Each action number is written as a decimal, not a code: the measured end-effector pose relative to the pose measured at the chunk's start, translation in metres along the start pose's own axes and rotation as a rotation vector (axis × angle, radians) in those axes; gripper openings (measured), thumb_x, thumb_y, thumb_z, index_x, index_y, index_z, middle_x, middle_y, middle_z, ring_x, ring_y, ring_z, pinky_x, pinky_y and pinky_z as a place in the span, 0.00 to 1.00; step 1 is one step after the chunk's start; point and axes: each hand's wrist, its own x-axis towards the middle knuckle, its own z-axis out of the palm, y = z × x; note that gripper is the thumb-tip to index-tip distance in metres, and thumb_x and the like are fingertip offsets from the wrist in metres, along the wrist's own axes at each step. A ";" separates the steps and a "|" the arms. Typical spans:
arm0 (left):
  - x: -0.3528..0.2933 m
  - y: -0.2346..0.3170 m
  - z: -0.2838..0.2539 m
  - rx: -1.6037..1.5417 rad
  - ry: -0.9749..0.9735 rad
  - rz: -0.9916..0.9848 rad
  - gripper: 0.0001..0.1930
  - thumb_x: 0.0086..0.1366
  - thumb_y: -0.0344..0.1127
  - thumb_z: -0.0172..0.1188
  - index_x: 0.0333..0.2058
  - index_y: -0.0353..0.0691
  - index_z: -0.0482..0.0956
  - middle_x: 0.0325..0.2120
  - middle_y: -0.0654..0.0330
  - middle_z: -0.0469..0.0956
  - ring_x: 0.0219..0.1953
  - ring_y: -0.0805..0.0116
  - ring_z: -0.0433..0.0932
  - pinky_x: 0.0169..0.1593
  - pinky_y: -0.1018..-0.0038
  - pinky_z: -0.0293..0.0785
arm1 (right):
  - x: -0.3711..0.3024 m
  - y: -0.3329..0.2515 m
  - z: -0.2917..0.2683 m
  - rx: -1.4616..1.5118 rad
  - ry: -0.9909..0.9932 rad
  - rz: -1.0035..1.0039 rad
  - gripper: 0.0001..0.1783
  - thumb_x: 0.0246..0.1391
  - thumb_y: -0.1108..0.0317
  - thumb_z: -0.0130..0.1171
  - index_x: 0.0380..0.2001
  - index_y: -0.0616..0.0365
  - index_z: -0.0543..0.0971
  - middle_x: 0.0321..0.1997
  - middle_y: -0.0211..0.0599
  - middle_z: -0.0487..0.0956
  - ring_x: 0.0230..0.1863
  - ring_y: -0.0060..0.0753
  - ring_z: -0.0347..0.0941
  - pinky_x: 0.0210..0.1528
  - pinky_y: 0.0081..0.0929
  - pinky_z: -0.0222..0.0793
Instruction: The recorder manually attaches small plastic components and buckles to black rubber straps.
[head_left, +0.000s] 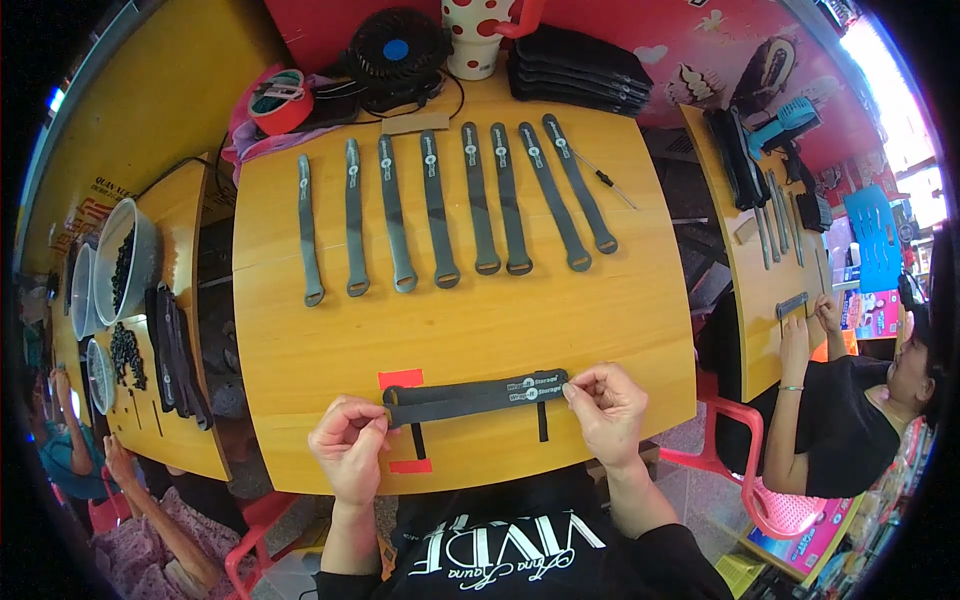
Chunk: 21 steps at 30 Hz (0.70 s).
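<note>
Two dark grey straps with pale printing lie nearly on top of each other, stretched sideways above the near part of the wooden table; the front strap (pixel 460 404) overlaps the back one. My left hand (pixel 350 440) pinches the left end of the front strap. At the other end, my right hand (pixel 607 408) has thumb and finger closed on the straps' right tips. Beneath them, a thin black strip (pixel 543 424) runs along the tabletop on the right. Another black strip (pixel 418 441) lies at the left, between red tape pieces (pixel 410 467).
Several similar straps (pixel 440 220) lie in a row farther back, beside a thin tool with a black handle (pixel 604 179). Behind them stand a black fan (pixel 395 60), a spotted cup (pixel 472 40) and stacked black straps (pixel 580 72). Other people work at side tables (pixel 755 300).
</note>
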 end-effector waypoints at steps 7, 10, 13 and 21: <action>0.000 -0.002 -0.002 0.005 -0.002 -0.014 0.07 0.56 0.13 0.54 0.28 0.30 0.78 0.27 0.61 0.72 0.22 0.78 0.72 0.28 0.80 0.75 | 0.002 -0.004 0.003 -0.030 0.030 0.044 0.09 0.50 0.88 0.59 0.29 0.63 0.74 0.25 0.28 0.76 0.24 0.11 0.69 0.25 0.10 0.64; 0.000 -0.003 -0.003 0.011 -0.019 -0.001 0.07 0.56 0.13 0.54 0.28 0.30 0.78 0.27 0.61 0.72 0.22 0.78 0.72 0.28 0.81 0.75 | 0.002 -0.003 0.003 -0.025 0.033 0.046 0.09 0.50 0.88 0.59 0.29 0.63 0.74 0.25 0.27 0.76 0.24 0.10 0.69 0.25 0.10 0.63; 0.000 -0.001 0.000 -0.001 -0.011 -0.002 0.07 0.56 0.13 0.55 0.28 0.30 0.78 0.27 0.61 0.72 0.22 0.78 0.71 0.27 0.81 0.74 | 0.002 -0.003 0.003 -0.039 0.034 0.041 0.09 0.50 0.88 0.59 0.29 0.63 0.74 0.26 0.27 0.75 0.24 0.10 0.69 0.25 0.10 0.62; 0.001 -0.002 -0.001 0.029 -0.003 -0.006 0.07 0.56 0.13 0.55 0.28 0.30 0.78 0.27 0.61 0.72 0.21 0.78 0.71 0.27 0.82 0.74 | 0.002 -0.005 0.005 -0.026 0.043 0.052 0.10 0.49 0.88 0.60 0.28 0.62 0.74 0.25 0.25 0.75 0.24 0.08 0.68 0.25 0.09 0.61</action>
